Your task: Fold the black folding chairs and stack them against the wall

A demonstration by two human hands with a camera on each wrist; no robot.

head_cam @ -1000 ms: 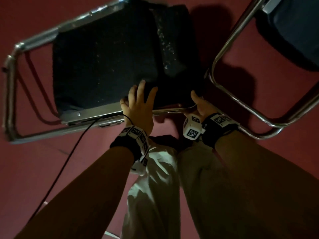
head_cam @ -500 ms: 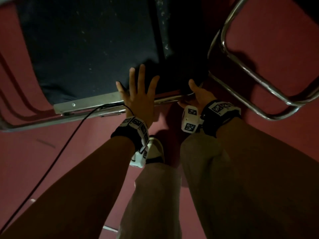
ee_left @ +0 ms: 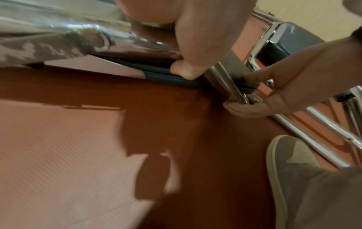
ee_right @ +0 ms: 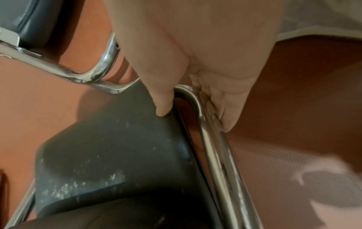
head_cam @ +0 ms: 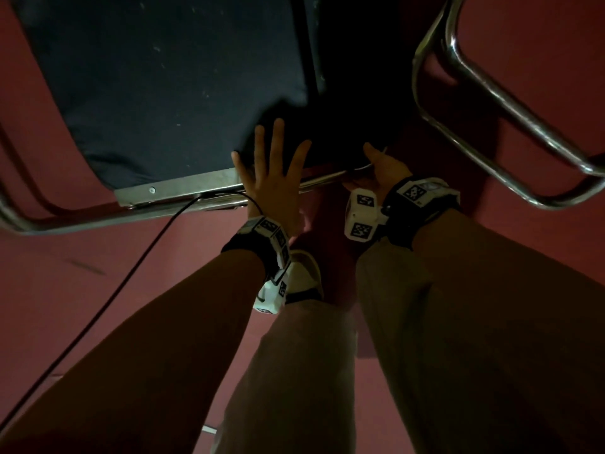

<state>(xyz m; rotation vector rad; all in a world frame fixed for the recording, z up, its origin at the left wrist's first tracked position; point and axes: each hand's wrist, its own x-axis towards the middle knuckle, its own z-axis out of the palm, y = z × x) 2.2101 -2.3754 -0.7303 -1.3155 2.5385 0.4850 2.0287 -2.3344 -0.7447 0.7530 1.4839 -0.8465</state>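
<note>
Two hands work at the near edge of one black folding chair (head_cam: 157, 86), which stands on the red floor (head_cam: 82, 290) directly in front of the person's legs. The left hand (head_cam: 273, 178) lies flat with fingers spread and straight, pressing on the seat pad (head_cam: 163, 77) at its metal edge strip (head_cam: 176, 190); it grasps nothing. The right hand (head_cam: 381, 168) is wrapped around the chrome frame tube (ee_right: 213, 147) at the seat's corner, thumb on the pad side and fingers under the tube.

Second chair (head_cam: 491, 103): only its chrome tube shows, just beside the first on the right, still unfolded as far as can be judged. No wall stack is in view.

Hazards, as judged from this position:
- Pinch: the right thumb (ee_right: 162, 99) sits in the narrow gap between pad and tube; closing the seat against the frame could trap it.
- Snag: a black cable (head_cam: 131, 267) runs from the left wrist across the edge strip and could catch in the folding joint.
- Collision: swinging the frame could strike the neighbouring chair's tube.

Markings: the wrist bands (head_cam: 415, 191) carry black-and-white square code patterns only. No brand, label or readable text is visible on either chair.
</note>
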